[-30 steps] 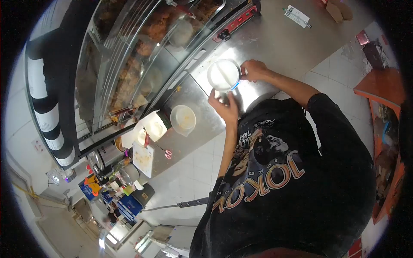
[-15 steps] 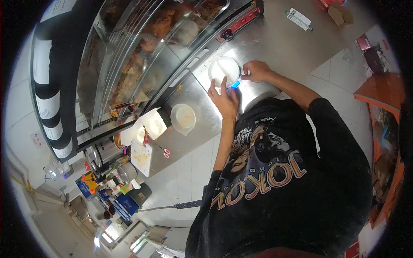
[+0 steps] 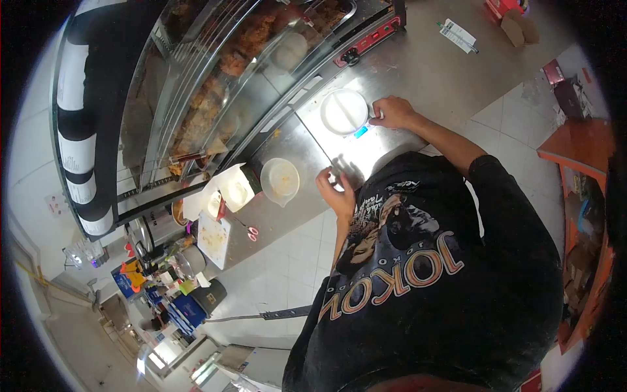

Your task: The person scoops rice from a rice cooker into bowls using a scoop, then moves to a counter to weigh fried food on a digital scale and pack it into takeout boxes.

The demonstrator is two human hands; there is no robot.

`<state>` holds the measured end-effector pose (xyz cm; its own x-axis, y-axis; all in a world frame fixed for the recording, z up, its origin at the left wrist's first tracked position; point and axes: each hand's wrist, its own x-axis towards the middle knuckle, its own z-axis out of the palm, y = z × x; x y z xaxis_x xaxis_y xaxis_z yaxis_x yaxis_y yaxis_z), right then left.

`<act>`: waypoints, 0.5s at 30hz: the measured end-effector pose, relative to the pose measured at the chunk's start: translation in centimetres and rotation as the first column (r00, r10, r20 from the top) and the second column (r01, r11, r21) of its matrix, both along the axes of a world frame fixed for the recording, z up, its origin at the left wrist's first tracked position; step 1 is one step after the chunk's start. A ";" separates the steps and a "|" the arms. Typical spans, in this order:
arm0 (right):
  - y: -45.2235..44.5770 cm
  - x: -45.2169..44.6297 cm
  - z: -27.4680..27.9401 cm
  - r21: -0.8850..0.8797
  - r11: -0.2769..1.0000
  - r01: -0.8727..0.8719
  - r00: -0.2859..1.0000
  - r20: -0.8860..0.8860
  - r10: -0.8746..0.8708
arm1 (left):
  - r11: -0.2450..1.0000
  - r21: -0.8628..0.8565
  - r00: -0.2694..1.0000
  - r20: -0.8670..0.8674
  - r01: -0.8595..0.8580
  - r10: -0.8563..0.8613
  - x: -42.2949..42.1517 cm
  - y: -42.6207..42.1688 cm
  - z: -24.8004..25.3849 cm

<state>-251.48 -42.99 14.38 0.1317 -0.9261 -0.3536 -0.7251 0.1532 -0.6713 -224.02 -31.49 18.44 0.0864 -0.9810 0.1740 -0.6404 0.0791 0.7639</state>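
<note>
This looks like a takeaway food shop's serving kitchen: a glass display case (image 3: 264, 85) holds browned, fried-looking food (image 3: 208, 98). Alongside are a metal worktop (image 3: 428, 68), a crumb-strewn cutting board (image 3: 214, 243) and a tiled floor (image 3: 287, 277).

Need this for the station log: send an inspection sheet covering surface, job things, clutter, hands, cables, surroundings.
Surface: steel counter, bright glare mid-surface.
Job's things: white dish; blue patch at its edge, unclear what.
Clutter: clear bowl, stained; white box, open; board, littered with bits; scissors; paper.
Left hand: apart from the dish, fingers bent, hold unclear.
Right hand: fingertips close to the dish, hold unclear.
Cables: one cord-like line over the floor, identity unclear.
Surroundings: glass case with food; orange cabinet.
</note>
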 end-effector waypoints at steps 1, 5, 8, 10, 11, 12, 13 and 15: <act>-0.1 -0.2 -0.4 -0.003 1.000 -0.011 1.000 0.026 0.012 | 1.000 0.026 0.999 -0.032 -0.010 0.011 0.4 0.6 -0.7; -0.8 -2.6 0.4 0.178 0.984 0.003 0.936 0.346 -0.066 | 0.991 0.086 0.984 -0.140 -0.101 0.113 0.7 2.4 -1.4; -2.5 -5.3 -0.6 -0.242 0.932 0.271 0.900 0.408 -0.155 | 0.982 0.104 0.970 -0.170 -0.156 0.173 0.6 3.6 -2.1; -4.3 -6.8 2.8 -0.059 0.880 0.471 0.780 0.493 -0.385 | 0.975 0.144 0.963 -0.189 -0.166 0.192 0.9 4.5 -2.5; -5.5 -7.3 5.3 0.028 0.827 0.562 0.700 0.516 -0.494 | 0.975 0.130 0.959 -0.194 -0.183 0.206 0.6 4.9 -2.8; -6.6 -7.4 6.6 0.032 0.789 0.613 0.624 0.593 -0.509 | 0.966 0.180 0.955 -0.202 -0.184 0.219 0.8 5.0 -3.4; -7.8 -7.8 8.3 0.034 0.747 0.664 0.543 0.665 -0.513 | 0.958 0.218 0.946 -0.222 -0.189 0.237 0.4 5.1 -2.8; -10.1 -8.8 10.7 0.052 0.705 0.707 0.419 0.772 -0.477 | 0.956 0.229 0.940 -0.245 -0.182 0.237 -0.2 5.0 -1.7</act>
